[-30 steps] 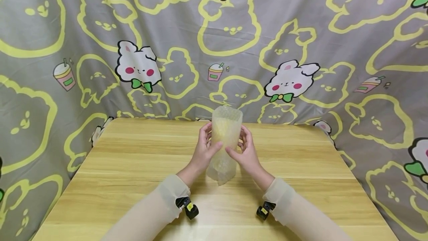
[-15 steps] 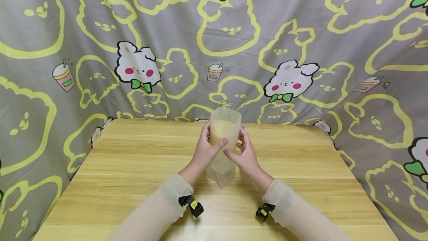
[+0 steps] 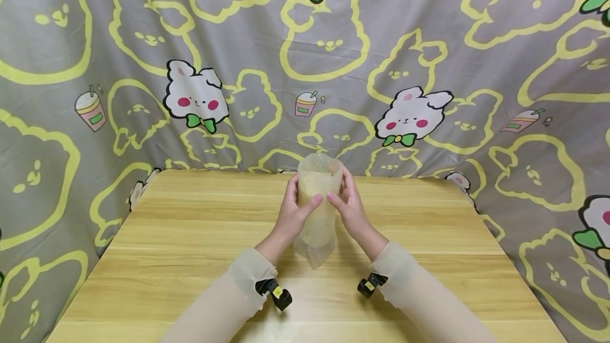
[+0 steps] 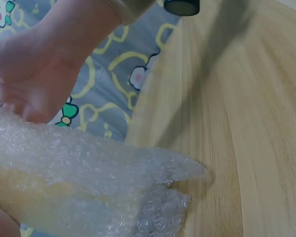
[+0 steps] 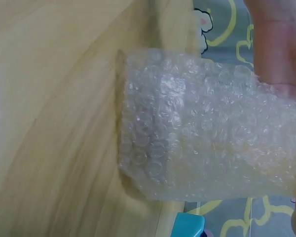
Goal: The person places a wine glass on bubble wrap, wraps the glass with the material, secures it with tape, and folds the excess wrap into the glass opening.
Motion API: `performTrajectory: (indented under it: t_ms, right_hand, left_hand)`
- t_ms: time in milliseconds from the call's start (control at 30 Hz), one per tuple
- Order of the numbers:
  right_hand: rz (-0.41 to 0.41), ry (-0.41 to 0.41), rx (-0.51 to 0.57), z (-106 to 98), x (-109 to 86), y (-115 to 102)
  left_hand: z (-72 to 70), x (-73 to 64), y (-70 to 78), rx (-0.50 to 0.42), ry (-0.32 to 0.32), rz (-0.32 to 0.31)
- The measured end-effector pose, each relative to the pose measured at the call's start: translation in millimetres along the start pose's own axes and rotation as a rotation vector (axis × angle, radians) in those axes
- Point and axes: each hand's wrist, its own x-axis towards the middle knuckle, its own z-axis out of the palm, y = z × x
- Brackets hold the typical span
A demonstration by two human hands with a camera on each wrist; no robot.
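A tall roll of bubble wrap (image 3: 318,229) stands at the middle of the table, wrapped round something pale yellow that shows dimly through it. Its upper end is an open tube; the lower end comes down to the tabletop with a loose pointed corner. My left hand (image 3: 290,215) grips its left side, thumb across the front. From the right, my right hand (image 3: 353,213) holds it the same way, and the two thumbs almost meet. The fingers behind the roll are mostly hidden. In the right wrist view the clear bubbles (image 5: 153,128) meet the wood.
The wooden table (image 3: 190,237) reaches back to a grey curtain (image 3: 248,41) with yellow outlines and white rabbits. A small bright blue object (image 5: 188,224) shows beyond the roll in the right wrist view. Black wrist cameras (image 3: 281,295) hang under both sleeves.
The roll has shifted slightly left. My right hand has moved up along it, its thumb higher on the front and its fingers nearer the top rim. The left hand keeps its hold.
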Motion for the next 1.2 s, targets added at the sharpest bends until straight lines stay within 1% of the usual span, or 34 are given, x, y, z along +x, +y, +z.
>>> performTrajectory:
  t_ms: [100, 233, 433, 567, 667, 867, 1033, 1200]
  right_hand:
    - [0.011, -0.019, 0.021, 0.9, 1.8, 1.0]
    - [0.020, 0.001, 0.017, 4.2, 2.0, 4.2]
    - [-0.016, 0.064, 0.028, 13.4, 3.4, 8.2]
    - [-0.028, 0.105, 0.038, 20.7, 4.2, 6.7]
    - [-0.026, 0.136, 0.044, 24.9, 4.2, 5.0]
    - [-0.039, 0.190, 0.049, 30.2, 3.1, 5.6]
    - [-0.050, 0.245, 0.045, 34.7, 2.0, 5.8]
    - [-0.045, 0.306, 0.028, 39.1, 1.8, 5.7]
  left_hand:
    - [0.8, -1.6, -0.6, -0.014, -0.007, -0.004]
    - [2.7, -4.1, -0.5, -0.010, 0.009, 0.000]
    - [8.2, -5.5, -1.2, -0.016, 0.070, 0.027]
    - [12.2, -5.8, 0.6, -0.028, 0.117, 0.026]
    - [14.9, -5.9, 1.6, -0.043, 0.137, 0.017]
    - [19.5, -4.7, 1.6, -0.066, 0.166, 0.025]
    - [24.0, -4.6, 2.6, -0.078, 0.196, 0.006]
    - [25.3, -3.0, 3.9, -0.071, 0.225, -0.022]
